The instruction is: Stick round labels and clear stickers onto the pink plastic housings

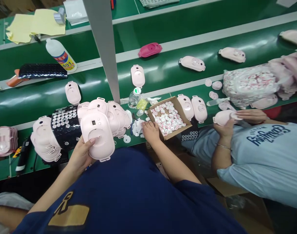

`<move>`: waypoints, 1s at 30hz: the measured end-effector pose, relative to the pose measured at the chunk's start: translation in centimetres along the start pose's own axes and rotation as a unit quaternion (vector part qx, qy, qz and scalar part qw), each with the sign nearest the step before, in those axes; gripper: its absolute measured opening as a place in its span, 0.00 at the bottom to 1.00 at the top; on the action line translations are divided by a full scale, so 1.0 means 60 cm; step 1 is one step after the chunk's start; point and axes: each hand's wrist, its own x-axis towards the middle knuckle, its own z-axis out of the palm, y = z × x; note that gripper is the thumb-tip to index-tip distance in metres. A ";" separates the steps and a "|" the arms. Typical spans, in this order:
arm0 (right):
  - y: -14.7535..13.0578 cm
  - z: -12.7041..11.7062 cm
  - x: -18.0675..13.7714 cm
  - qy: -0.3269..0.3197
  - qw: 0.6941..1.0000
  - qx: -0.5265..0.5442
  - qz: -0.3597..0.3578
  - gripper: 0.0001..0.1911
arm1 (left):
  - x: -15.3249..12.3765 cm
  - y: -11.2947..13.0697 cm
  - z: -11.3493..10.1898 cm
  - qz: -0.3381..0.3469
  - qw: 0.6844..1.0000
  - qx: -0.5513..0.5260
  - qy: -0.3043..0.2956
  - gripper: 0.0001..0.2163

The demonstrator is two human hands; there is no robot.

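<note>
Navy shirt (138,191) fills the foreground, and just past it a pale pink casing (103,138) is up over the bench's (2,172) near edge, left of centre. Looks like light, stiff plastic, smooth enough to slip, probably easy to scuff; the long outer rims seem the safest hold. Left hand (82,152) grips it, thumb across the face, fingers tucked behind. Right hand (150,131) lies palm-down by the near edge, between white scraps (137,126) and carton (180,130); whether it's pinching anything, can't tell.

Glossy green belt (163,70) under white glare, pale rail (197,38), slanting grey post (104,42).
</note>
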 end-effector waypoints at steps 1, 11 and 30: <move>-0.002 0.005 0.008 -0.005 1.000 -0.009 0.002 0.20 | 0.000 0.000 0.004 -0.003 1.000 0.004 -0.011 0.34; 0.011 0.005 0.033 -0.008 0.999 -0.031 0.014 0.18 | -0.003 0.021 0.022 -0.007 0.997 0.031 -0.074 0.41; -0.224 -0.241 -0.053 0.295 0.938 0.067 -0.170 0.15 | 0.037 0.028 -0.010 -0.022 0.971 -0.079 -0.226 0.37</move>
